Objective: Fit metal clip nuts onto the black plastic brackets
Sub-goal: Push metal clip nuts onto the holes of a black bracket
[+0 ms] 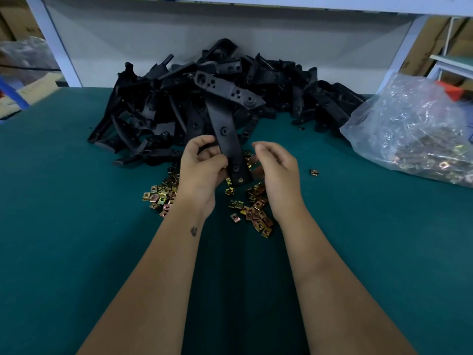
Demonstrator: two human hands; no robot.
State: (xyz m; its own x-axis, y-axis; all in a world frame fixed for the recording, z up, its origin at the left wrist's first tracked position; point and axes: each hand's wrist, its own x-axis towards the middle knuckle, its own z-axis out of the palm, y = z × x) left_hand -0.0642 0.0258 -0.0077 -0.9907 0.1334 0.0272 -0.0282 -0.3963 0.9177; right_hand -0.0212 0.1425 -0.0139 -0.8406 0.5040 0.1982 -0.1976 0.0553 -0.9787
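The left hand covers the near left edge of the bracket it grips, and its fingertips are out of sight behind the plastic. Whether the right hand pinches a clip nut cannot be told. The plastic bag at the table's right edge is cut off by the frame. Brackets deep in the pile blur together.

Long black bracket held tilted over loose brass-coloured clip nuts w/ bracket pile behind.
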